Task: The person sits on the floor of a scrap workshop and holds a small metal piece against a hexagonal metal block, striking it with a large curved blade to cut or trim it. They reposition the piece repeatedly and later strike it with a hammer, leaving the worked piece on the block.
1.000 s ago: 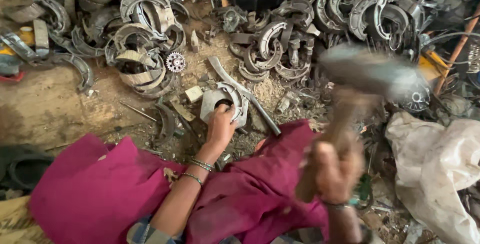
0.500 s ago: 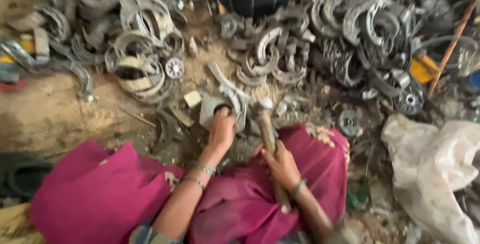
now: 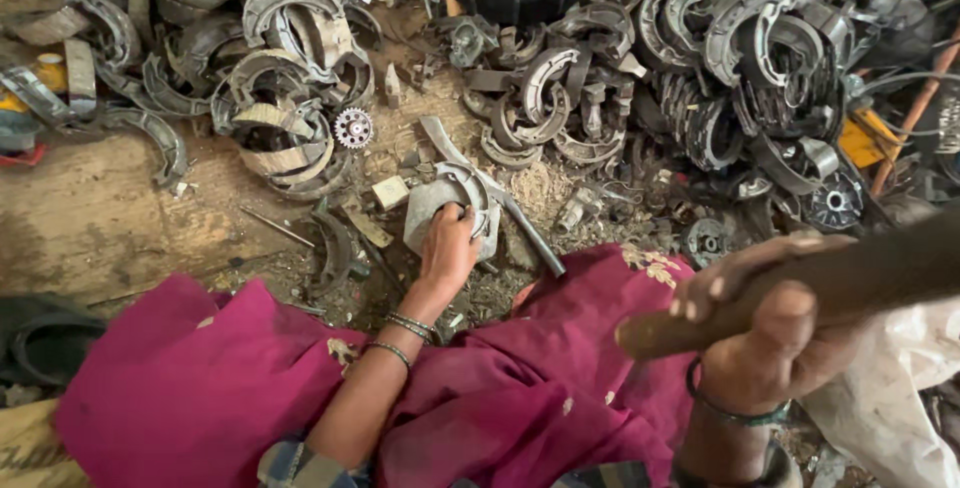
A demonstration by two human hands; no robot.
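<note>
Brake shoe (image 3: 440,210) at frame centre pinned by left hand (image 3: 447,248); right hand (image 3: 765,333) fisted around wooden hammer handle (image 3: 800,288), raised again after strike.

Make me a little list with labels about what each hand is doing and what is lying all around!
Left hand: the left hand presses down on a curved grey metal piece on the ground.
Right hand: the right hand grips a wooden handle, raised close to the camera; its far end is out of view.
Wrists: thin bangles on the left, a dark band on the right.
Lap: magenta cloth.
Around: piles of curved metal shoes, a small gear wheel, a long metal bar.
Ground: dusty and sandy.
</note>
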